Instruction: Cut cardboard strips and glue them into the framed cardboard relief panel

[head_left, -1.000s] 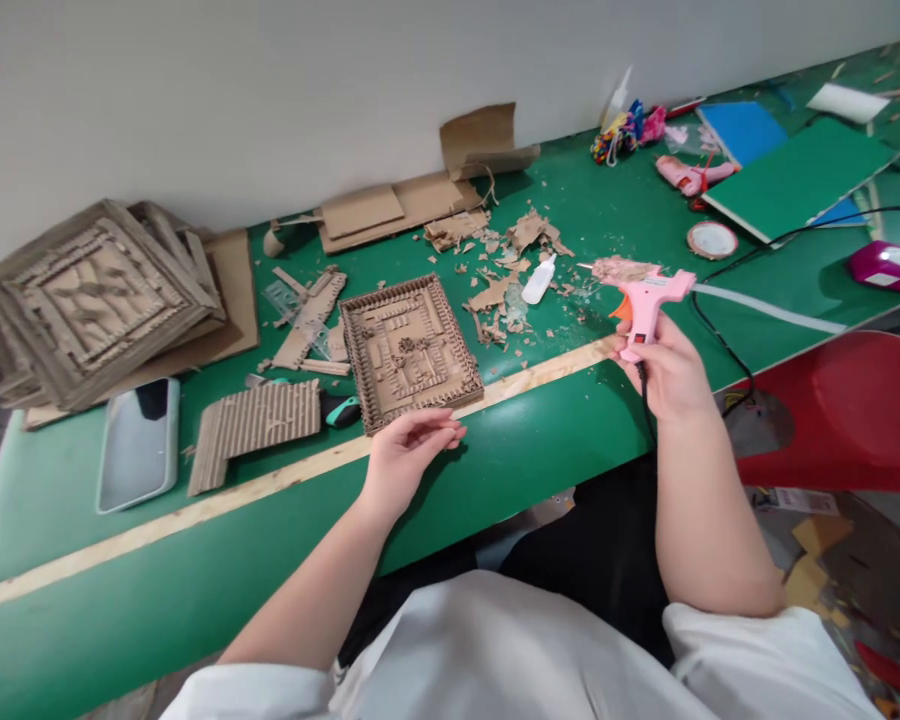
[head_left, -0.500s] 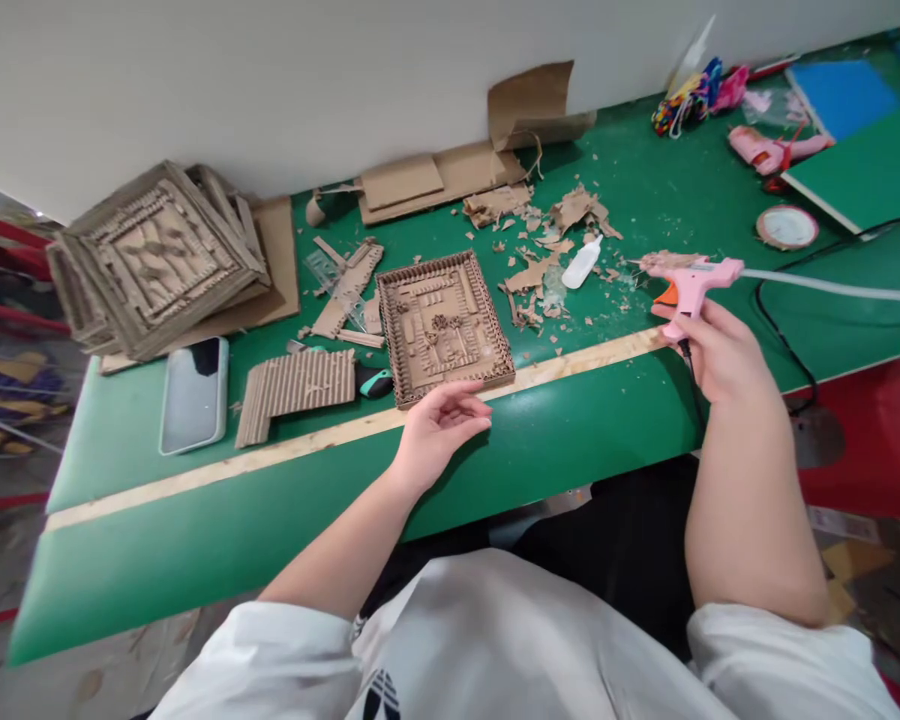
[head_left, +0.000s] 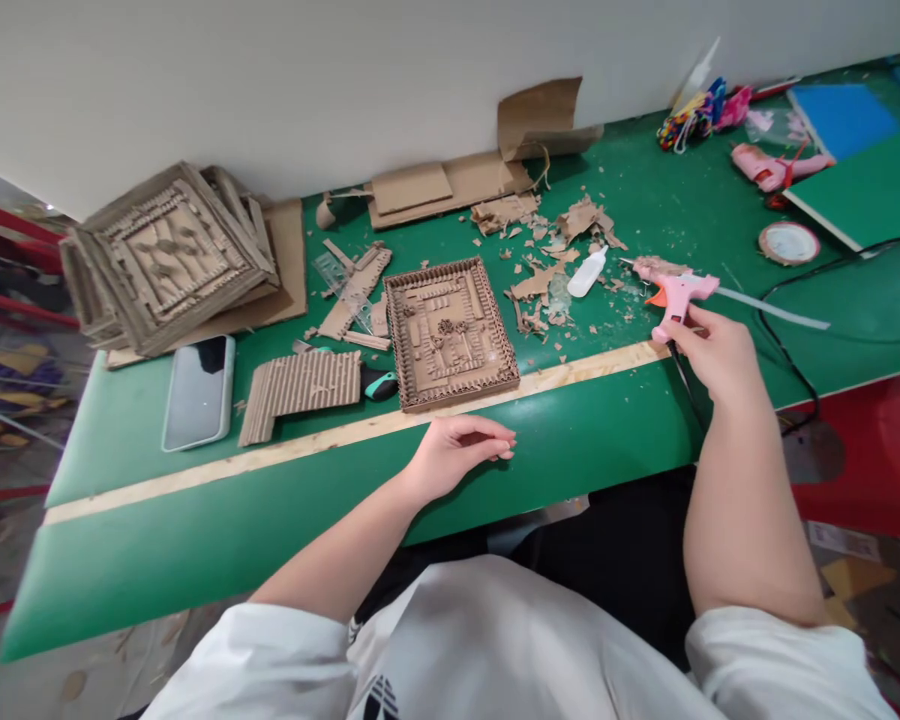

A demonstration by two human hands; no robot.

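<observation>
My right hand (head_left: pixel 712 350) is closed around the grip of a pink glue gun (head_left: pixel 675 292), whose nozzle points left over the green table (head_left: pixel 585 430); a clear glue stick juts out behind it. My left hand (head_left: pixel 457 452) hovers over the table's front edge with its fingers loosely curled and nothing in it. Just beyond that hand lies a rectangular cardboard relief frame (head_left: pixel 450 332).
A stack of cardboard frames (head_left: pixel 169 255) sits at the far left, with a phone (head_left: pixel 199 390) and a corrugated sheet (head_left: pixel 300 385) in front. Cardboard scraps (head_left: pixel 547 250), a small white bottle (head_left: pixel 586 272), a tape roll (head_left: pixel 787 242) and a second glue gun (head_left: pixel 772 165) lie to the right.
My right hand has lowered the glue gun closer to the table. My left hand has drawn back slightly from the frame toward the table's edge. The view has shifted.
</observation>
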